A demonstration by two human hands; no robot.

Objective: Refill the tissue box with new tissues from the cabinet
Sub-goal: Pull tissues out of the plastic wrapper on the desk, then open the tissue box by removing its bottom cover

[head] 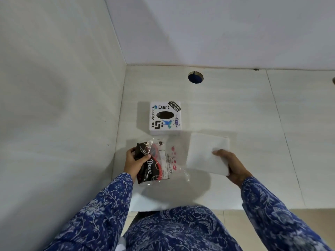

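A: What do we have in front of us?

B: A white countertop [235,109] in a corner. On it stands a white cube-shaped tissue box covered in stickers [165,116], its dark oval slot facing up and showing no tissue.

A: And our hands?

B: Our right hand [231,164] is clamped on the near corner of a square stack of white tissues [204,153], just right of the box and nearer to us. Our left hand [135,160] is closed around the dark end of a crinkled clear plastic wrapper [159,160], apparently emptied.

A: What might go wrong?

B: The stack is soft and gripped by one corner only, so it could sag or fan apart. The oval slot looks narrower than the stack; pushing it through there would likely crumple it.
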